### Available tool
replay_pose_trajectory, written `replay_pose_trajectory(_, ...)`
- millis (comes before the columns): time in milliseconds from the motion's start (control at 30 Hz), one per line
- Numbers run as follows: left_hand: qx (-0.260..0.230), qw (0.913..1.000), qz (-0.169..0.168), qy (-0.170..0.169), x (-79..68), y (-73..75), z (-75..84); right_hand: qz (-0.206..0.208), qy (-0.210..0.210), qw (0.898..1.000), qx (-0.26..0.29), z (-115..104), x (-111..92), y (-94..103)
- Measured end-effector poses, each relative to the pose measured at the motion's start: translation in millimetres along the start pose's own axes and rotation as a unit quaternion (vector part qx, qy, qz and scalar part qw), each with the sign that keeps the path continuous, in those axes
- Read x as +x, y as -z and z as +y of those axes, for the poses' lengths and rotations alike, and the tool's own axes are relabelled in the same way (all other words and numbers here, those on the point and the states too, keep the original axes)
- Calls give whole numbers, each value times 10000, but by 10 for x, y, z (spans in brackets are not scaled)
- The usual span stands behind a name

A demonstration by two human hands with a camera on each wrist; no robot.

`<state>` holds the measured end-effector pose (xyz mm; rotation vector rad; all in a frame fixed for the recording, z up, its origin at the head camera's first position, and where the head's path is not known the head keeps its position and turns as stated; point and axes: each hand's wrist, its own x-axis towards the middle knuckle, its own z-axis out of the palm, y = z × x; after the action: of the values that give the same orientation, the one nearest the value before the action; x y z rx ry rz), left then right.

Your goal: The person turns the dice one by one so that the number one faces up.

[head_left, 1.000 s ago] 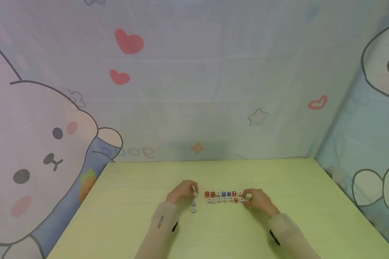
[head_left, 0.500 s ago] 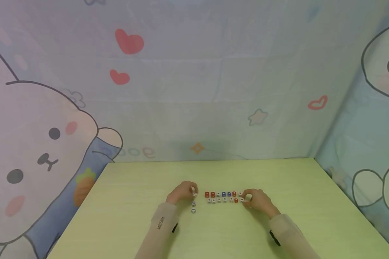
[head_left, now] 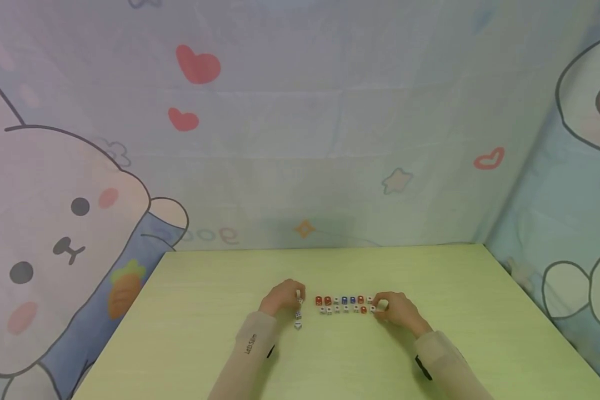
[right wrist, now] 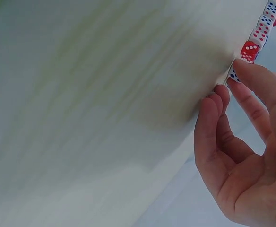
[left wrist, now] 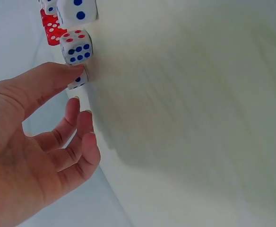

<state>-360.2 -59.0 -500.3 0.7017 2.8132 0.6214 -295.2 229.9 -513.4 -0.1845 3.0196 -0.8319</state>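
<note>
In the head view my left hand [head_left: 283, 295] is at the far end of a short column of white dice, with thumb and index finger pinching the farthest die [head_left: 300, 300]. Its other fingers curl loosely in the left wrist view, where the thumb overlaps a white die [left wrist: 78, 80]. Two more white dice stand nearer, one of them a die [head_left: 298, 325] at the front. My right hand [head_left: 399, 308] is at the right end of two rows of dice; its thumb and index finger pinch the white end die [head_left: 373, 309] of the near row.
The far row has red dice [head_left: 328, 300], blue dice [head_left: 352, 300] and white ones. Mostly white dice [head_left: 346, 309] form the near row, with one red die [head_left: 363, 310]. A pale yellow-green table [head_left: 330, 361] lies beneath, backed by a printed cloth [head_left: 290, 139].
My left hand has brought its die slightly nearer to the two dice in front of it. The right hand and the two rows stay in place.
</note>
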Motion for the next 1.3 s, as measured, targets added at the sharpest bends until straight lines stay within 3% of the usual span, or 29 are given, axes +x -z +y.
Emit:
replay_pose_trajectory(167,-220,9997,34,68,-7,-4,26,-7,6,10000,-22,19,13,-13)
replay_pose_trajectory(400,-521,9985,160,-95,8,-13,19,9,-15,10000,-50,19,8,-10)
replay_pose_trajectory(867,-459,9988,188,-46,8,-34,-62,-1,-26,10000,-61,23,14,-12)
replay_pose_trajectory(1167,-797,9964,128,-251,39,-44,-118,13,67,10000,-46,64,15,-19)
replay_pose_trajectory(1200,-867,9949,200,-473,95,-96,-196,7,63,10000,-50,66,15,-20)
replay_pose_trajectory(1300,-1065,9922,187,-614,83,-70,-153,6,57,10000,-61,66,14,-21)
